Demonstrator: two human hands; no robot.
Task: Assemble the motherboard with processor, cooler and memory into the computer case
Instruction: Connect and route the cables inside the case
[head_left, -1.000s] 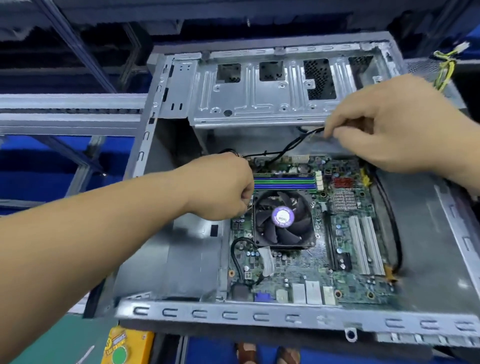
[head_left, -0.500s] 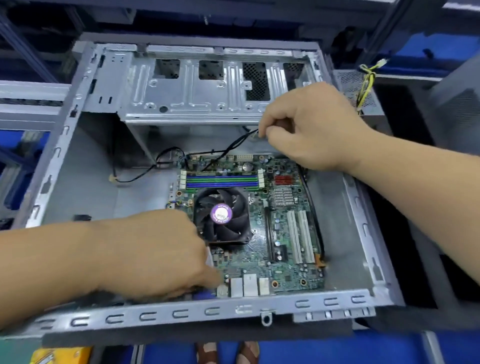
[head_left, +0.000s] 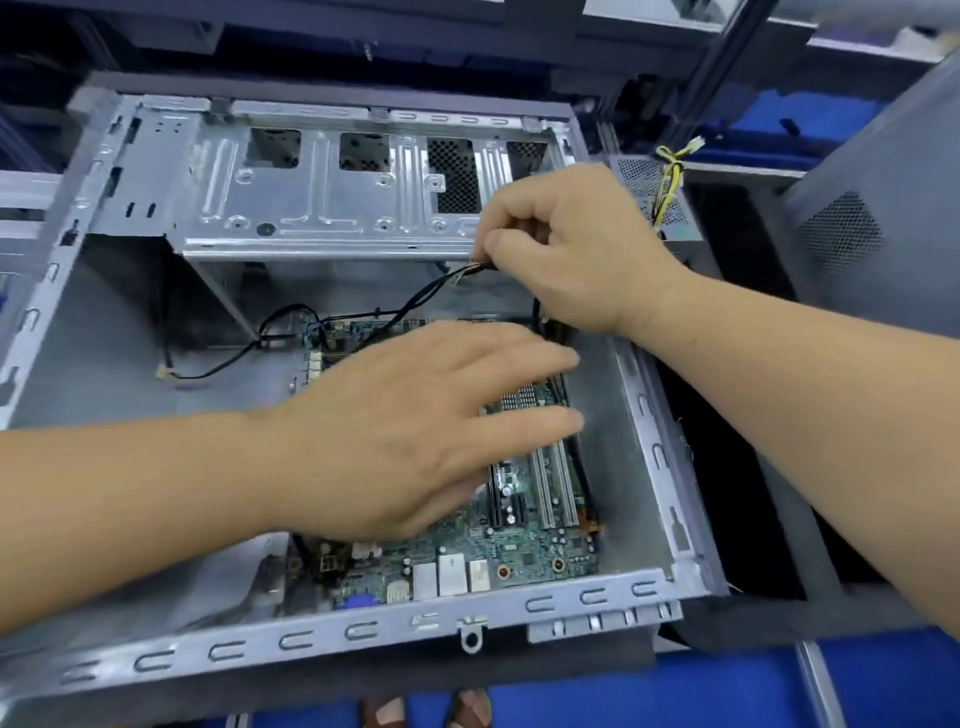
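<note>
The open grey computer case (head_left: 363, 631) lies on its side with the green motherboard (head_left: 524, 556) flat on its floor. My left hand (head_left: 410, 431) reaches across the board with fingers stretched out, covering the cooler fan and the memory sticks. My right hand (head_left: 566, 249) is above the board's far right corner and pinches a bundle of thin black cables (head_left: 415, 301) that runs from the case down to the board's top edge. White expansion slots (head_left: 556, 483) show below my left fingers.
The drive cage (head_left: 332, 208) spans the far side of the case. A power supply with yellow and black wires (head_left: 667, 182) sits behind the case at right. A grey case panel (head_left: 872, 218) stands at far right. Blue surface lies below the case.
My left hand has moved from the board's near left edge up and to the right, over the fan, and its fingers have spread. My right hand keeps its pinch on the cables.
</note>
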